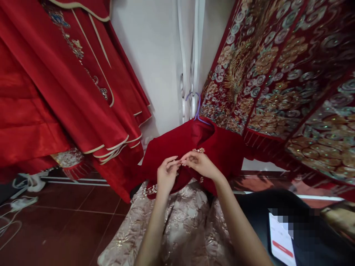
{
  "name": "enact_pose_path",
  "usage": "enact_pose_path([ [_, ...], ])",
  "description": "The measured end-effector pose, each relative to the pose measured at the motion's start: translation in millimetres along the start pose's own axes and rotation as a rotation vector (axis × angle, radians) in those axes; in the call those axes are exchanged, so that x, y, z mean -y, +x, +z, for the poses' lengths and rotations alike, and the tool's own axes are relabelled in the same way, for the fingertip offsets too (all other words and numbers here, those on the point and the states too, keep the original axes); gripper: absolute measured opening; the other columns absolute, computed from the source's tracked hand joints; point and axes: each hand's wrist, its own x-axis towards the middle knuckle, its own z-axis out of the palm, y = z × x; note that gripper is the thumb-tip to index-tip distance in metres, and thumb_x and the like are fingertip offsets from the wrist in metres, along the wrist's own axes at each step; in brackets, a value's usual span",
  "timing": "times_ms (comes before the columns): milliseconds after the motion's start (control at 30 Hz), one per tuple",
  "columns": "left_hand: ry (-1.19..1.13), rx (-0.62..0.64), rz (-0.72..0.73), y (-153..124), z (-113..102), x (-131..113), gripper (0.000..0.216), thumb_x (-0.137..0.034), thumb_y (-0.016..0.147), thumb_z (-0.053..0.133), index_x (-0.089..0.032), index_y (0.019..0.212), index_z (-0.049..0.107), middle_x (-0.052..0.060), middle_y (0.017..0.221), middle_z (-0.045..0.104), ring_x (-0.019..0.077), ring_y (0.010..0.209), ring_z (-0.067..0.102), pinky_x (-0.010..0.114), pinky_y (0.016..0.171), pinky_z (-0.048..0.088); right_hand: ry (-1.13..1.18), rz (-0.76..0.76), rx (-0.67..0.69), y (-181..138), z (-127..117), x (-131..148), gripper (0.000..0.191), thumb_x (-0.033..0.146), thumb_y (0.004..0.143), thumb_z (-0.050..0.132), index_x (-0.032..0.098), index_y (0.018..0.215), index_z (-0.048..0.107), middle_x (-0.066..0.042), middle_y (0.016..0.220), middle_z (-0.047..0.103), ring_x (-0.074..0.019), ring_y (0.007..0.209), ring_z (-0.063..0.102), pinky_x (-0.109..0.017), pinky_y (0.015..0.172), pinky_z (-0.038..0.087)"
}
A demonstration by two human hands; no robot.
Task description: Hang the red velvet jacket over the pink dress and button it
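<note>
A dark red velvet jacket point(222, 147) hangs on a purple hanger point(197, 109) in front of me, above a pale gold brocade skirt point(180, 225). My left hand point(166, 173) and my right hand point(199, 162) meet at the jacket's front opening. Both pinch the cloth at a pearl fastening point(199, 150), fingertips nearly touching. More pearl trim point(151, 190) runs along the jacket's lower edge, left of my left hand.
Red satin robes with cream piping point(83, 92) hang at the left. A heavily embroidered red and gold garment point(291, 81) hangs at the right. A white rack pole point(191, 55) stands against the wall. White cables point(19, 203) lie on the dark red floor. A phone screen point(281, 240) shows at the lower right.
</note>
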Motion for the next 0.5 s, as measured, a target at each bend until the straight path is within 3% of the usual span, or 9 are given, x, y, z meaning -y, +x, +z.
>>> enact_pose_path([
  [133,0.131,0.238,-0.226,26,-14,-28,0.016,-0.023,0.075,0.063,-0.011,0.086,0.065,0.009,0.078,0.072,0.0154,0.064,0.069,0.027,0.064,0.054,0.016,0.041,-0.015,13,-9,6,0.023,0.035,0.078,0.066,0.016,0.088,0.070,-0.004,0.080,0.069,-0.0132,0.068,0.060,-0.026,0.067,0.048],
  [200,0.215,0.259,-0.274,29,-20,-27,0.015,-0.023,0.075,0.063,-0.011,0.083,0.066,0.007,0.070,0.070,0.0148,0.058,0.066,0.026,0.060,0.053,0.042,0.066,-0.084,9,0,-2,0.025,0.036,0.077,0.067,0.015,0.091,0.071,-0.004,0.080,0.069,-0.0135,0.068,0.061,-0.026,0.066,0.049],
  [400,0.134,-0.079,-0.001,9,-20,23,0.015,-0.020,0.067,0.064,-0.015,0.081,0.061,0.003,0.077,0.064,0.0130,0.068,0.064,0.026,0.067,0.053,0.058,0.076,-0.308,-12,35,-36,0.028,0.039,0.078,0.066,0.017,0.094,0.071,-0.006,0.082,0.069,-0.0154,0.072,0.063,-0.026,0.068,0.050],
  [500,0.130,-0.132,0.024,2,-19,37,0.018,-0.019,0.064,0.065,-0.015,0.080,0.058,0.001,0.077,0.060,0.0115,0.067,0.063,0.024,0.065,0.052,0.030,0.022,-0.416,-19,44,-40,0.029,0.041,0.080,0.064,0.019,0.095,0.072,-0.007,0.092,0.069,-0.0152,0.076,0.063,-0.025,0.068,0.051],
])
